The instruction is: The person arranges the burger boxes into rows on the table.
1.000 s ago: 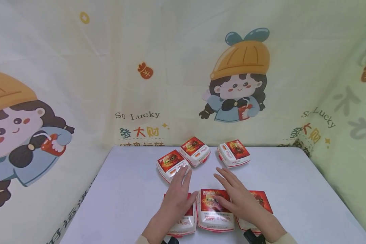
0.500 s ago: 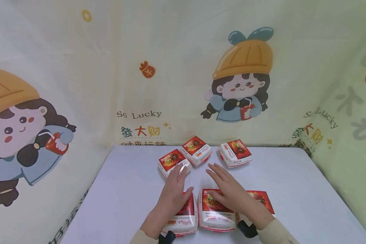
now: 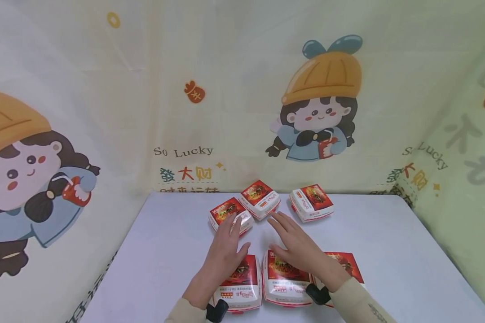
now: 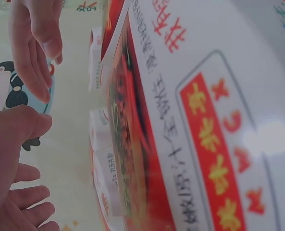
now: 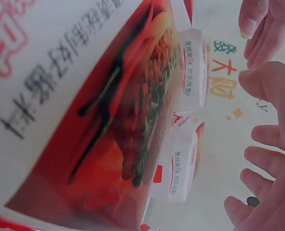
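Observation:
My left hand [image 3: 223,251], fingers spread, hovers over the front left burger box [image 3: 242,294], its fingertips overlapping the back left burger box [image 3: 226,210] in the head view. To its right, my right hand [image 3: 298,251] is held above the front middle burger box [image 3: 280,289], partly covering it. The front right burger box [image 3: 345,262] sits mostly behind my right wrist. Both wrist views show the palms facing each other with nothing between them. A printed box lid [image 4: 204,120] fills much of the left wrist view, and another lid [image 5: 84,96] the right one.
Two more burger boxes, a back middle one [image 3: 260,198] and a back right one [image 3: 312,202], lie near the far edge of the white table [image 3: 157,251]. The back left and middle boxes are close together. A cartoon-printed cloth [image 3: 234,112] rises behind and beside the table.
My right hand has moved left and slightly forward, closer to my left hand. My left hand has shifted a little left and forward. The boxes keep their places.

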Available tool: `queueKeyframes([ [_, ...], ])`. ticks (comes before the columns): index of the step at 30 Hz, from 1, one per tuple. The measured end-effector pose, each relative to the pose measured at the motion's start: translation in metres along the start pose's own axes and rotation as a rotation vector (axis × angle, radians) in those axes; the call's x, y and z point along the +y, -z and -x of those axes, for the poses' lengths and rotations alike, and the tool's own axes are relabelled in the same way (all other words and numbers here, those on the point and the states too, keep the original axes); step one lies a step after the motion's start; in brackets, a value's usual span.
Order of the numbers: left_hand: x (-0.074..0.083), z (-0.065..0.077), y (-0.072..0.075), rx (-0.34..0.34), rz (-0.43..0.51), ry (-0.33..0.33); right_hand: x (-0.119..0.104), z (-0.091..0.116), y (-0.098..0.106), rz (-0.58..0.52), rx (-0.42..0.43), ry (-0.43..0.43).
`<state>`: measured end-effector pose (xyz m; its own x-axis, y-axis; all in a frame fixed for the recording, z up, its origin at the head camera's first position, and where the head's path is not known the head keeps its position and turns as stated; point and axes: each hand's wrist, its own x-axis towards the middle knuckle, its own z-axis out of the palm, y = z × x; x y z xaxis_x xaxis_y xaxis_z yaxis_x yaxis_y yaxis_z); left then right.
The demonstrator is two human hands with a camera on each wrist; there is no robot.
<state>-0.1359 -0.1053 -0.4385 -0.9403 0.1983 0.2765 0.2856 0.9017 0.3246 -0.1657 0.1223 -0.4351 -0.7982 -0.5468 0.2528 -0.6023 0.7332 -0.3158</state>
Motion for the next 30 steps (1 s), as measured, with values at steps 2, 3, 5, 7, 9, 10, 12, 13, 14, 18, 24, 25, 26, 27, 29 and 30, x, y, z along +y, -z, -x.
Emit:
queueKeyframes([
  [2, -0.001, -0.001, 0.0, -0.001, -0.001, 0.0, 0.001, -0.003, -0.002, 0.0, -0.008, -0.014],
  [3, -0.002, -0.002, 0.0, -0.001, -0.002, 0.002, 0.001, -0.004, -0.003, 0.003, -0.012, -0.017],
  [5, -0.003, -0.003, 0.001, 0.004, -0.003, 0.007, 0.002, -0.007, -0.004, 0.005, -0.018, -0.018],
  [7, -0.004, -0.003, 0.001, 0.007, -0.006, 0.011, 0.001, -0.01, -0.006, 0.01, -0.032, -0.019],
  [9, -0.004, -0.004, 0.001, 0.011, -0.009, 0.009, 0.0, -0.013, -0.006, 0.009, -0.044, -0.022],
  [10, -0.005, -0.004, 0.001, 0.015, -0.009, 0.006, -0.001, -0.014, -0.006, 0.003, -0.051, -0.026],
  [12, -0.006, -0.005, 0.0, 0.021, -0.009, 0.001, -0.002, -0.016, -0.006, -0.003, -0.065, -0.039],
  [13, -0.007, -0.005, 0.0, 0.025, -0.01, -0.001, -0.002, -0.018, -0.007, -0.01, -0.069, -0.044],
  [14, -0.008, -0.006, -0.001, 0.028, -0.009, -0.002, -0.003, -0.019, -0.007, -0.018, -0.071, -0.047],
  [18, -0.012, -0.008, -0.001, 0.038, -0.017, -0.004, -0.003, -0.024, -0.008, -0.02, -0.071, -0.035],
  [24, -0.017, -0.01, 0.002, 0.034, -0.046, 0.003, -0.005, -0.033, -0.009, -0.018, -0.097, -0.017],
  [25, -0.018, -0.011, 0.003, 0.029, -0.044, 0.007, -0.006, -0.035, -0.009, -0.022, -0.108, -0.021],
  [26, -0.019, -0.012, 0.004, 0.022, -0.042, 0.012, -0.007, -0.036, -0.009, -0.026, -0.119, -0.027],
  [27, -0.02, -0.012, 0.004, 0.008, -0.039, 0.025, -0.007, -0.038, -0.009, -0.026, -0.128, -0.028],
  [29, -0.021, -0.013, 0.006, -0.01, -0.029, 0.04, -0.008, -0.041, -0.009, -0.014, -0.139, -0.026],
  [30, -0.021, -0.014, 0.006, -0.023, -0.023, 0.048, -0.009, -0.043, -0.01, -0.013, -0.14, -0.022],
])
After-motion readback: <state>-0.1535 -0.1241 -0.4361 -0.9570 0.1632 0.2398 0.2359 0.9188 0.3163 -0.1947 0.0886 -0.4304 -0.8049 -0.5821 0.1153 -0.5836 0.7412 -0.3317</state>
